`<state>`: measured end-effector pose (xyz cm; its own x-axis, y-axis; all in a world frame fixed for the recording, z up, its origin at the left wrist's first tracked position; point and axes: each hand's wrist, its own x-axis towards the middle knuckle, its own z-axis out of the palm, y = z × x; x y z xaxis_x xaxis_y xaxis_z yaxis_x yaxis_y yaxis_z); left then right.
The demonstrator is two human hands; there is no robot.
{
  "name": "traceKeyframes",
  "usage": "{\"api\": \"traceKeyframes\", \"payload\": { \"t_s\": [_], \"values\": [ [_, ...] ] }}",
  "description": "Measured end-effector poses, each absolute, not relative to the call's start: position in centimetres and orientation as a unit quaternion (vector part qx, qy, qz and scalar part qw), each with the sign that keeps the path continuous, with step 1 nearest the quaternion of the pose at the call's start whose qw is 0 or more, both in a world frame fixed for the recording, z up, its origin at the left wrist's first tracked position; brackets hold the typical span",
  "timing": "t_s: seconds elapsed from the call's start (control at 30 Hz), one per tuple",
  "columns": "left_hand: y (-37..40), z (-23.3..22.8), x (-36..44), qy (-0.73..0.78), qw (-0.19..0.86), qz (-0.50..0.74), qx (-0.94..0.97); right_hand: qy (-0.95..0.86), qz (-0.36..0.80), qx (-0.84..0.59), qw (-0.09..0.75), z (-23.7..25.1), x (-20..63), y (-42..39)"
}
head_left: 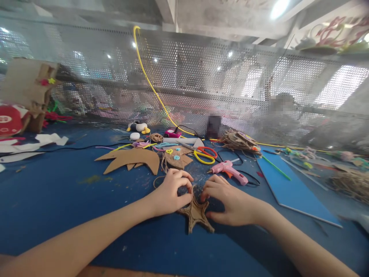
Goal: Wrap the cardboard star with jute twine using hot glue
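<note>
A star lies on the surface nearest the person, between the left hand and the right hand, both touching it. Just behind the right hand lies a glue gun, with scissors behind that. Behind the left hand sits a cardboard cutout, and a smaller cardboard shape lies to its right. A flat sheet rests to the right of the glue gun. At the far left stands a cardboard box. A mesh screen runs behind everything, with a cable hanging down before it.
</note>
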<state>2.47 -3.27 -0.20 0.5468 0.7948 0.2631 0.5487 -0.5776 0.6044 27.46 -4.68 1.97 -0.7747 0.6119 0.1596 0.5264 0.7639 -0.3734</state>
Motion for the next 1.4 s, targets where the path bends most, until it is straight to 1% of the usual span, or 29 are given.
{"api": "traceKeyframes", "payload": {
  "t_s": [0.27, 0.53, 0.6, 0.7, 0.73, 0.8, 0.83, 0.9, 0.93, 1.0, 1.2, 1.3, 1.4],
  "values": [
    [-3.1, -0.2, 2.4, 0.396, 0.194, 0.288, 0.850, -0.925, 0.129, -0.311, 0.174, 1.5, 26.8, -4.6],
    [-2.6, -0.6, 2.1, 0.402, 0.209, 0.294, 0.842, -0.932, 0.131, -0.304, 0.145, 1.6, 27.5, -4.0],
    [-2.5, -0.5, 2.0, 0.405, 0.209, 0.292, 0.841, -0.917, 0.076, -0.353, 0.168, 1.7, 28.0, -3.3],
    [-2.4, -0.4, 1.9, 0.417, 0.210, 0.285, 0.837, -0.821, -0.072, -0.524, 0.216, 1.4, 29.4, -1.9],
    [-2.4, -0.3, 1.8, 0.422, 0.209, 0.283, 0.836, -0.773, -0.120, -0.587, 0.210, 1.2, 30.0, -1.4],
    [-2.2, -0.3, 1.8, 0.427, 0.205, 0.280, 0.835, -0.699, -0.169, -0.679, 0.149, 0.5, 31.1, -0.7],
    [-2.2, -0.4, 1.7, 0.427, 0.202, 0.279, 0.836, -0.680, -0.166, -0.706, 0.109, 0.2, 31.5, -0.4],
    [-2.1, -0.4, 1.7, 0.427, 0.194, 0.278, 0.838, -0.684, -0.131, -0.716, 0.044, -0.5, 32.1, 0.2],
    [-2.1, -0.4, 1.6, 0.429, 0.191, 0.278, 0.838, -0.696, -0.112, -0.709, 0.026, -0.7, 32.3, 0.4],
    [-2.1, -0.4, 1.6, 0.437, 0.186, 0.277, 0.835, -0.715, -0.092, -0.692, 0.016, -1.0, 32.4, 0.9],
    [-2.0, -0.3, 1.4, 0.453, 0.183, 0.280, 0.826, -0.695, -0.085, -0.713, 0.037, -0.7, 32.0, 1.1],
    [-1.9, -0.3, 1.4, 0.458, 0.184, 0.277, 0.824, -0.683, -0.111, -0.717, 0.078, -0.6, 31.7, 0.8],
    [-1.8, -0.3, 1.4, 0.464, 0.187, 0.272, 0.822, -0.695, -0.172, -0.684, 0.137, -0.5, 31.6, 0.6]
  ]
}}
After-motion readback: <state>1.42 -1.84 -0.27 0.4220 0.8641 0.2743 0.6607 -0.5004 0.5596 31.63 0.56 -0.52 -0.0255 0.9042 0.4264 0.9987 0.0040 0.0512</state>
